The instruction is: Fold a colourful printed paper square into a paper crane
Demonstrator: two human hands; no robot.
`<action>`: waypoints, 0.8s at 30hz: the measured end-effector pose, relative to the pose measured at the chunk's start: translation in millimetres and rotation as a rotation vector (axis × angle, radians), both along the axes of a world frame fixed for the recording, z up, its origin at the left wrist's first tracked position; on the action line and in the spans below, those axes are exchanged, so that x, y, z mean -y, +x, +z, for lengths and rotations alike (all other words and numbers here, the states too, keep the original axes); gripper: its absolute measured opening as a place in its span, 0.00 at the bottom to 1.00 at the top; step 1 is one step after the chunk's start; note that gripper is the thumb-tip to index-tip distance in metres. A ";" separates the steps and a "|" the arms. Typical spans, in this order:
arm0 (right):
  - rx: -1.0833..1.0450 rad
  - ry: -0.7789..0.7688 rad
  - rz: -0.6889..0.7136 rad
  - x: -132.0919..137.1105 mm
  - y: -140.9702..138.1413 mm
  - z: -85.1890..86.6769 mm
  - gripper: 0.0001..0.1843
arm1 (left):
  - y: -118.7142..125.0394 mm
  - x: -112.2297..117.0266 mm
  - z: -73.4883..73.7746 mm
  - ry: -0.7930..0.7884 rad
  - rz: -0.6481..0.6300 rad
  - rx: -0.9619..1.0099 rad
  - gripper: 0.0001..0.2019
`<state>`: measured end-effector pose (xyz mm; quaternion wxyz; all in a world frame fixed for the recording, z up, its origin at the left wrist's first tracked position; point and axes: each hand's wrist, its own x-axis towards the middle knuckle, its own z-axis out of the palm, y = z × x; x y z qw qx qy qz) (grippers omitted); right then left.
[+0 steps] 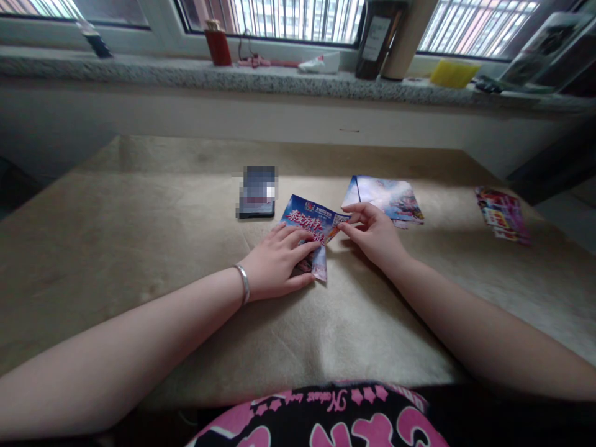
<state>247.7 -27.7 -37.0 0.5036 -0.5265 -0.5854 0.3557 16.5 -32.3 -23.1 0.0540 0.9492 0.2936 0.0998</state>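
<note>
A blue printed leaflet [302,211] with red and white lettering lies on the table in front of me, partly folded, with a pale lower flap sticking out. My left hand [284,257] rests flat on it, fingers spread, covering its lower left part. At the leaflet's upper right corner, beside a printed square code, my right hand [372,233] pinches the paper between thumb and fingers and lifts it a little. Just beyond the right hand lie more leaflets [386,195], overlapping and pale blue. A phone-like dark device [258,192], blurred out, sits behind the left hand.
Farther right on the brownish table [139,248] is a fanned pile of red and pink printed papers [503,214]. The stone windowsill [162,73] behind holds a red container [218,45], a dark bottle [378,40] and a yellow block [454,73].
</note>
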 end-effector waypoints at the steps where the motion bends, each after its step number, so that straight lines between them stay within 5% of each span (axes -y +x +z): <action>1: -0.010 -0.012 0.001 0.4 -0.1 0.1 0.17 | 0.1 -0.4 -0.4 -0.003 0.001 -0.001 0.28; 16: 0.036 -0.045 0.001 7.2 -1.7 5.6 0.15 | -2.8 -11.0 -15.6 0.096 -0.049 0.244 0.47; 24: 0.156 0.061 0.001 11.1 2.8 13.0 0.12 | -1.6 -21.4 -2.3 0.242 -0.135 0.274 0.46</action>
